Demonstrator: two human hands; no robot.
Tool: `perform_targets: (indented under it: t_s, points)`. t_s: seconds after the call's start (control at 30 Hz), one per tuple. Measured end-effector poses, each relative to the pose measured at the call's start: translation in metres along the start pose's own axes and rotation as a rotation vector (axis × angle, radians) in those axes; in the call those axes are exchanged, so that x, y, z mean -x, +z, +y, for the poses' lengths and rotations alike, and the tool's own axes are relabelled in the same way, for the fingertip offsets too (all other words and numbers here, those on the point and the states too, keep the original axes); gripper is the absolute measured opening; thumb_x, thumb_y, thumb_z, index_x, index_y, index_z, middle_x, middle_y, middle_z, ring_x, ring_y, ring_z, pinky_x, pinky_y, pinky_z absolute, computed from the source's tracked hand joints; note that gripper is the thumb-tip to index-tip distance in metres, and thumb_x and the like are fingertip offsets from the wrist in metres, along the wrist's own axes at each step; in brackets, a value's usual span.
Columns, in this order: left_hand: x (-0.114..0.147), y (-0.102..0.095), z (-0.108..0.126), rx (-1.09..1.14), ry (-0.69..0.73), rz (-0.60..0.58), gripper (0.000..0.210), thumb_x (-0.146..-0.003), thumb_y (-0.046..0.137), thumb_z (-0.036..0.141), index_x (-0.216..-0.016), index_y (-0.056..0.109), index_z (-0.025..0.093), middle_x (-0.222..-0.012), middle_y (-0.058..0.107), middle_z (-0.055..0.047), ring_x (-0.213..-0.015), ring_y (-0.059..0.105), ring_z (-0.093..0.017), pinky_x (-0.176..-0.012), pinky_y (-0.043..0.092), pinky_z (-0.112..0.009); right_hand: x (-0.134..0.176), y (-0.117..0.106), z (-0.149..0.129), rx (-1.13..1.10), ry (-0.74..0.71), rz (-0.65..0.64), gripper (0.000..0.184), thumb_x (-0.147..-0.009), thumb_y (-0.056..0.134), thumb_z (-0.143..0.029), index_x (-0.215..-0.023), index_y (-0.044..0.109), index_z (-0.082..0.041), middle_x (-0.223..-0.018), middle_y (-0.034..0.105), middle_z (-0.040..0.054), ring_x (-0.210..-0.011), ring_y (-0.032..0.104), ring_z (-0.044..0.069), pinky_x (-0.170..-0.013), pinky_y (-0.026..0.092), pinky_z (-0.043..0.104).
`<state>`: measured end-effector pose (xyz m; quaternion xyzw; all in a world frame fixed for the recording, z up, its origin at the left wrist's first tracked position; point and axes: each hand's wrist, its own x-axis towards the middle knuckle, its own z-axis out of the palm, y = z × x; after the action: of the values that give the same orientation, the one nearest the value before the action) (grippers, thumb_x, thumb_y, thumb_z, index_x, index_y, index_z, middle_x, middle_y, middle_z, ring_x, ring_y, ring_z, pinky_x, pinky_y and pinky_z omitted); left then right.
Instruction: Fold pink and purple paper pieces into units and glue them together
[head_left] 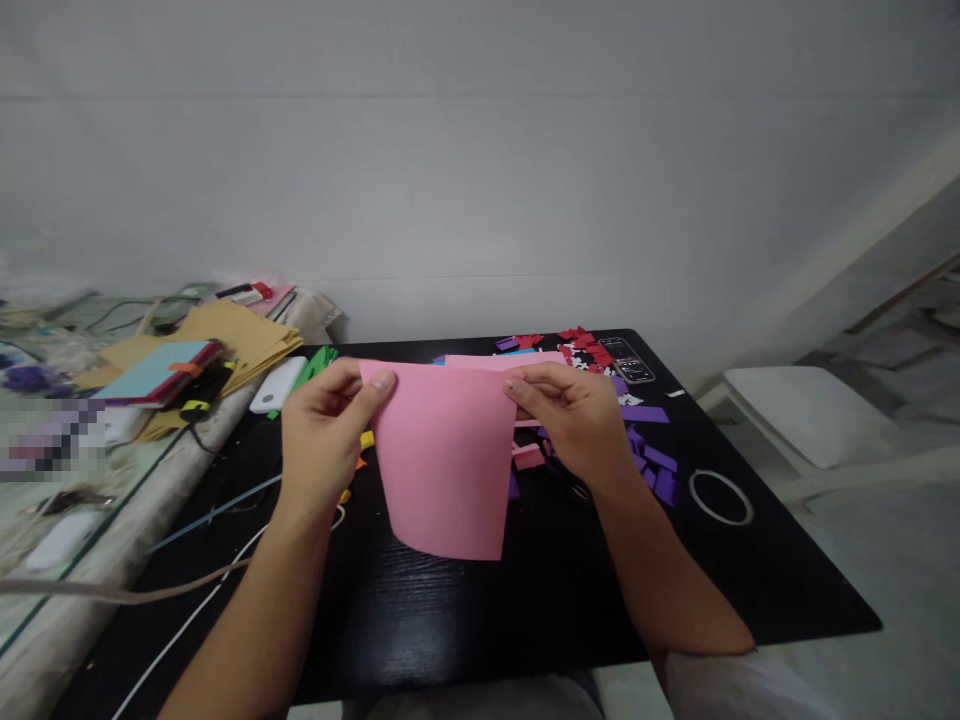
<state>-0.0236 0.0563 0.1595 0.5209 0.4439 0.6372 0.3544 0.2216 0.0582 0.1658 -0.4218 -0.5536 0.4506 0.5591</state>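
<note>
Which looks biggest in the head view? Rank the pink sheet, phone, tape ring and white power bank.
1. pink sheet, though nearest the camera
2. tape ring
3. phone and white power bank: too alike to rank

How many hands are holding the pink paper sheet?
2. The left hand pinches the top left corner of the pink paper sheet, and the right hand pinches its top right corner, above the black table.

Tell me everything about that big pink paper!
The pink paper sheet is plain, smooth and thin-looking, with no marks showing. It hangs above the black table, curving gently, its lower left corner rounded under. The left hand pinches the top left corner and the right hand pinches the top right; thumbs lie on the near face. Its top edge looks folded or doubled.
</note>
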Motion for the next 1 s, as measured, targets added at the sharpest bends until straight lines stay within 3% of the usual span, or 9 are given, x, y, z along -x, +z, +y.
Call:
perform_targets:
  t_s: [0.17,0.33,0.5,0.67,0.83,1.0]
  points:
    - [-0.004,-0.006,-0.003,-0.08,0.037,0.11,0.022,-0.076,0.09,0.041,-0.077,0.078,0.023,-0.068,0.068,0.001,-0.059,0.055,-0.012,-0.058,0.045,-0.026,0.0,-0.002,-0.005,0.012,-0.072,0.017,0.013,-0.083,0.084,-0.035,-0.087,0.084,-0.022,-0.078,0.081,0.0023,-0.073,0.078,0.019,-0.072,0.071,0.036]
    - [-0.004,-0.005,0.0,-0.113,0.066,0.065,0.028,-0.084,0.083,0.049,-0.079,0.078,0.023,-0.073,0.068,0.0,-0.067,0.058,-0.015,-0.063,0.047,-0.028,-0.002,-0.004,-0.005,0.028,-0.091,0.033,0.01,-0.084,0.082,-0.032,-0.085,0.083,-0.022,-0.075,0.08,0.0017,-0.07,0.077,0.018,-0.07,0.07,0.034]
    - [-0.003,0.004,-0.004,-0.123,0.157,0.152,0.025,-0.089,0.079,0.046,-0.079,0.077,0.023,-0.073,0.065,0.001,-0.068,0.055,-0.014,-0.065,0.047,-0.027,-0.007,-0.003,0.0,0.039,-0.085,0.04,0.012,-0.084,0.083,-0.034,-0.085,0.083,-0.023,-0.075,0.08,0.0014,-0.07,0.077,0.018,-0.071,0.07,0.035]
    - [-0.004,0.011,-0.012,0.026,0.06,0.097,0.02,-0.087,0.08,0.043,-0.089,0.079,0.023,-0.069,0.059,0.002,-0.059,0.047,-0.011,-0.054,0.036,-0.024,-0.009,-0.002,0.004,0.022,-0.064,0.053,0.014,-0.084,0.081,-0.035,-0.088,0.083,-0.022,-0.08,0.081,0.0025,-0.076,0.078,0.019,-0.077,0.07,0.037]
    - [-0.002,0.014,-0.012,-0.036,0.097,0.156,0.022,-0.087,0.082,0.044,-0.089,0.081,0.022,-0.074,0.069,0.0,-0.063,0.056,-0.012,-0.062,0.045,-0.025,-0.012,-0.007,0.007,0.036,-0.069,0.056,0.016,-0.084,0.083,-0.036,-0.088,0.083,-0.021,-0.075,0.079,0.002,-0.073,0.077,0.018,-0.076,0.07,0.037]
    - [-0.001,0.016,-0.011,-0.058,0.031,0.041,0.024,-0.085,0.085,0.044,-0.089,0.082,0.02,-0.077,0.075,-0.002,-0.067,0.062,-0.014,-0.065,0.05,-0.027,-0.017,-0.015,0.01,0.061,-0.081,0.125,0.018,-0.084,0.083,-0.038,-0.089,0.082,-0.021,-0.078,0.08,0.0029,-0.074,0.077,0.019,-0.075,0.07,0.037]
